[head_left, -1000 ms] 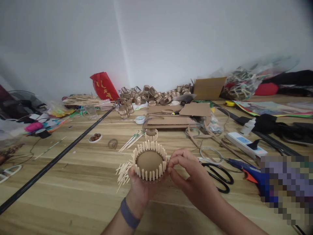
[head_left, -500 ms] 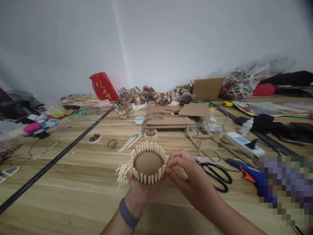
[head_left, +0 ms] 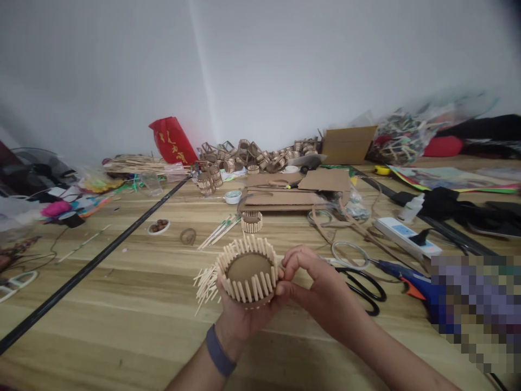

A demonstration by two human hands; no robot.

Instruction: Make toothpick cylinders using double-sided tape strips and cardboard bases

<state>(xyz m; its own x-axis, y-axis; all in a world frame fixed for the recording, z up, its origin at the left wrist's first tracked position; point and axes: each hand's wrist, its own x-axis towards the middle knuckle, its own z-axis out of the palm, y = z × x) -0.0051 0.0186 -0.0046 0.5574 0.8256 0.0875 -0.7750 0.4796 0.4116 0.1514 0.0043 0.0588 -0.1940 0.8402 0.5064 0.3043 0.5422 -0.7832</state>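
A round cardboard piece ringed with short wooden sticks, like a small basket (head_left: 249,269), rests in my left hand (head_left: 240,320), whose fingers wrap round its underside and side. The sticks stand up around a flat brown base, with a brown band below them at the near side. My right hand (head_left: 301,277) is at the basket's right edge, thumb and forefinger pinched together against the rim; what lies between them, if anything, is too small to make out. Behind the basket on the left lies a loose pile of short sticks (head_left: 207,288).
Black-handled scissors (head_left: 366,290) and a blue glue gun (head_left: 419,288) lie to the right, near a white power strip (head_left: 407,239). Ahead are a smaller stick ring (head_left: 252,222), cardboard sheets (head_left: 280,201) and a bowl of brown beads (head_left: 158,226). Many small baskets (head_left: 256,156) are heaped by the wall.
The basket has tipped slightly, so more of its near outer side shows. My right hand has shifted a little, still pinching at the right rim.
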